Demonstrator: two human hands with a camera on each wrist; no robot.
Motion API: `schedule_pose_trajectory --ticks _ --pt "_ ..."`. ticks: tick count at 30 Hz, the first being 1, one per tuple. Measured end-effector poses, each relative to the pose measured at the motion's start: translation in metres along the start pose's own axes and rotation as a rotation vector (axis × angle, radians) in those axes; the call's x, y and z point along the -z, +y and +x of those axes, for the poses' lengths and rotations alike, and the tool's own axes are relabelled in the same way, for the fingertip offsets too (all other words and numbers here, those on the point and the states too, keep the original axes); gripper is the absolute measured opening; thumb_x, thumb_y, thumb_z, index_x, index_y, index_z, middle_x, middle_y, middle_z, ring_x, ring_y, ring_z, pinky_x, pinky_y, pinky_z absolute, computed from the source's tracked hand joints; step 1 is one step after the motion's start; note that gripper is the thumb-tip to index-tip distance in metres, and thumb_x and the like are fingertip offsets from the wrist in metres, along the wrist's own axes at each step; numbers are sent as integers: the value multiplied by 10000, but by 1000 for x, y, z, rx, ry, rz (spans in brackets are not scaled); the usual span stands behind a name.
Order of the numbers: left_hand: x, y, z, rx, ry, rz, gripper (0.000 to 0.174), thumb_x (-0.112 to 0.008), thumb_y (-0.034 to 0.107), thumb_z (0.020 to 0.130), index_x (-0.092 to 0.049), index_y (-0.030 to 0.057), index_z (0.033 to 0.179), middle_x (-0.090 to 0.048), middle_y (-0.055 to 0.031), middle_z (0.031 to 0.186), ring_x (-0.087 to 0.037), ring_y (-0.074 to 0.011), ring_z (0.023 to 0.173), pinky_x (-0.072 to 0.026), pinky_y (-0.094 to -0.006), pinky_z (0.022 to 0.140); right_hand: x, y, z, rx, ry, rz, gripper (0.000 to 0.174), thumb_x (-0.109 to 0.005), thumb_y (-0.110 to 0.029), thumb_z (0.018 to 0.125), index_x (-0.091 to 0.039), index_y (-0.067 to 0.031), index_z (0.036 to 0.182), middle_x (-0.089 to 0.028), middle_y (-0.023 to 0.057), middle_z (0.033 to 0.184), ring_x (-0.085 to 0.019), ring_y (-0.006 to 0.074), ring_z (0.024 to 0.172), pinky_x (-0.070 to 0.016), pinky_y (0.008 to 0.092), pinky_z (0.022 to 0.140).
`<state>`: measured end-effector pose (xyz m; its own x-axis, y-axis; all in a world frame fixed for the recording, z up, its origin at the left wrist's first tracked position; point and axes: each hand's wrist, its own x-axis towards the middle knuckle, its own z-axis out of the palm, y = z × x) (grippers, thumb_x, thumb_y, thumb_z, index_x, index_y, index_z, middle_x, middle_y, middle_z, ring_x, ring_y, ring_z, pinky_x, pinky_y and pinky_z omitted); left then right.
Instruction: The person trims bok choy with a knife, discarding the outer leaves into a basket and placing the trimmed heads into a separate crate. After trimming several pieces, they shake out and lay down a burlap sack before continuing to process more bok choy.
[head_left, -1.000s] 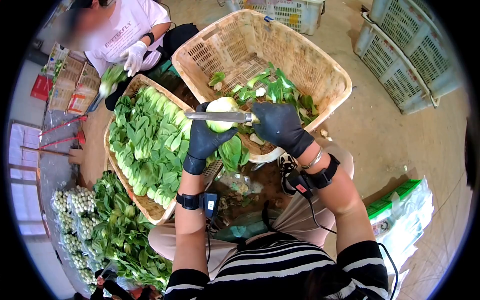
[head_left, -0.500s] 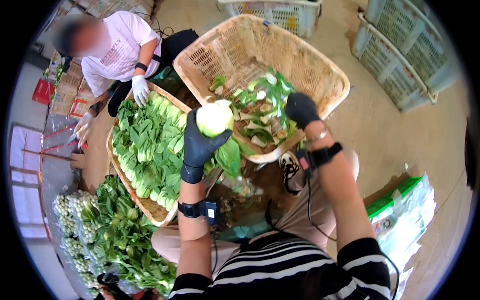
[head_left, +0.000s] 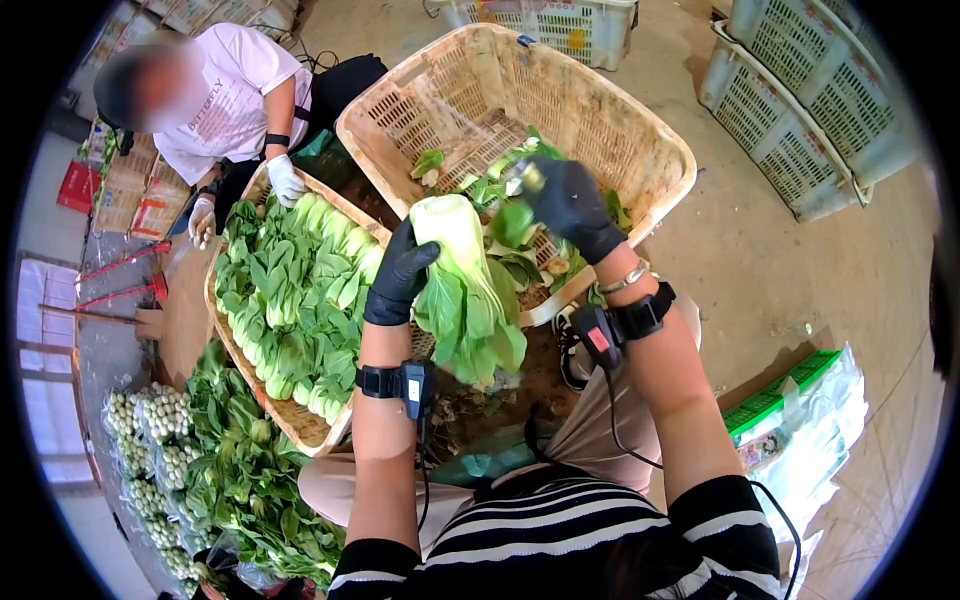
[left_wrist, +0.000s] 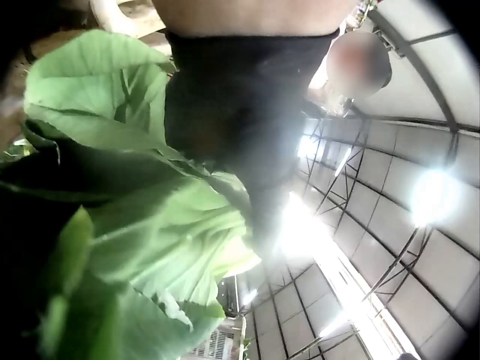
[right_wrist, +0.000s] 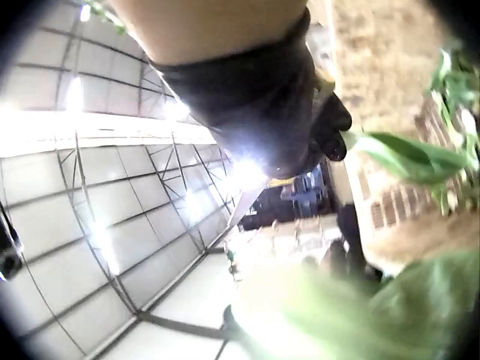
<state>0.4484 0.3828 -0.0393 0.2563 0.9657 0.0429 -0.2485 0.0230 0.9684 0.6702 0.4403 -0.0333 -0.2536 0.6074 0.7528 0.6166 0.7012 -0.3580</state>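
Observation:
My black-gloved left hand (head_left: 398,272) grips a bok choy (head_left: 462,262) around its side. The pale base points up and away, and green leaves hang toward me; in the left wrist view its leaves (left_wrist: 165,232) spread below the glove. To the right, my gloved right hand (head_left: 578,210) is over the big crate, apart from the bok choy. A single leaf (right_wrist: 412,159) is pinched at its fingertips in the right wrist view. That hand also holds a knife, its yellowish handle (right_wrist: 323,82) showing by the glove; the blade is blurred.
A large tan crate (head_left: 610,110) ahead contains loose trimmed leaves. Left of it, a shallower crate (head_left: 318,438) is packed with bok choy in rows. More greens (head_left: 255,490) are heaped lower left. Another person (head_left: 235,100) sits beyond; stacked crates (head_left: 790,130) stand right.
The knife was across the bok choy's base, then the right hand swung right and came back with a leaf. The left hand has turned the bok choy, showing its length. The other person's hands moved to their crate.

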Motion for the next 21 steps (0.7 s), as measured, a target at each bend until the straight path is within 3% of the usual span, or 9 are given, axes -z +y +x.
schedule_pose_trajectory --ticks 1,3,9,10,13,14,17,19,21 --pt "2 -3 0 2 1 0 773 -711 336 609 -387 -24 1212 -521 -109 1113 -516 -210 1017 -408 -326 885 -1 9 -1 -2 -1 1 422 -656 -254 698 -543 -49 1049 -599 157 764 -579 307 638 -465 373 579" --pt "2 -3 -1 -11 68 -60 757 -715 320 615 -389 -21 1208 -520 -106 1114 -516 -210 1017 -406 -324 888 4 19 2 -394 -303 -137 452 -662 -293 688 -556 -63 1063 -599 162 747 -596 312 700 -465 394 586" --pt "-18 2 -3 -37 121 309 689 -760 210 605 -414 -6 1160 -522 -81 1084 -498 -168 1001 -400 -314 878 9 -30 1 -82 -422 523 566 -706 -372 664 -550 6 1055 -618 188 832 -608 300 724 -473 345 632" --pt "-18 2 -3 17 128 397 703 -774 220 591 -415 -4 1152 -522 -75 1075 -493 -160 997 -398 -310 876 22 -37 8 -375 -650 663 531 -713 -363 658 -574 12 1007 -613 174 747 -599 293 667 -466 341 631" --pt "-21 12 -5 -35 -1 482 737 -796 224 558 -417 -2 1149 -524 -70 1061 -497 -156 975 -406 -305 861 24 -31 12 -227 -636 672 485 -719 -351 650 -599 12 950 -602 162 697 -593 275 627 -465 329 625" --pt "-23 17 -7 -15 9 446 747 -804 228 539 -428 -2 1143 -530 -74 1051 -508 -162 960 -415 -305 849 29 -30 15 -423 -791 743 450 -717 -339 644 -612 6 914 -607 166 723 -595 285 641 -465 326 626" --pt "-15 22 -7 33 15 586 769 -809 230 521 -431 -5 1149 -535 -84 1049 -515 -171 952 -420 -309 847 9 -13 0 -113 -524 650 442 -713 -334 635 -618 -24 935 -615 164 764 -595 298 668 -468 330 631" --pt "-3 21 -8 -11 -53 723 813 -811 239 488 -430 3 1166 -535 -88 1071 -513 -182 971 -408 -309 865 0 7 -4 -100 -389 490 431 -711 -334 634 -623 -42 939 -615 163 780 -595 303 685 -469 337 637" --pt "-1 22 -11 0 -96 484 831 -815 249 465 -441 12 1168 -534 -76 1078 -514 -182 975 -397 -313 879 14 14 4 -226 -281 205 468 -700 -340 643 -600 -94 1029 -620 145 807 -593 305 704 -471 355 634"
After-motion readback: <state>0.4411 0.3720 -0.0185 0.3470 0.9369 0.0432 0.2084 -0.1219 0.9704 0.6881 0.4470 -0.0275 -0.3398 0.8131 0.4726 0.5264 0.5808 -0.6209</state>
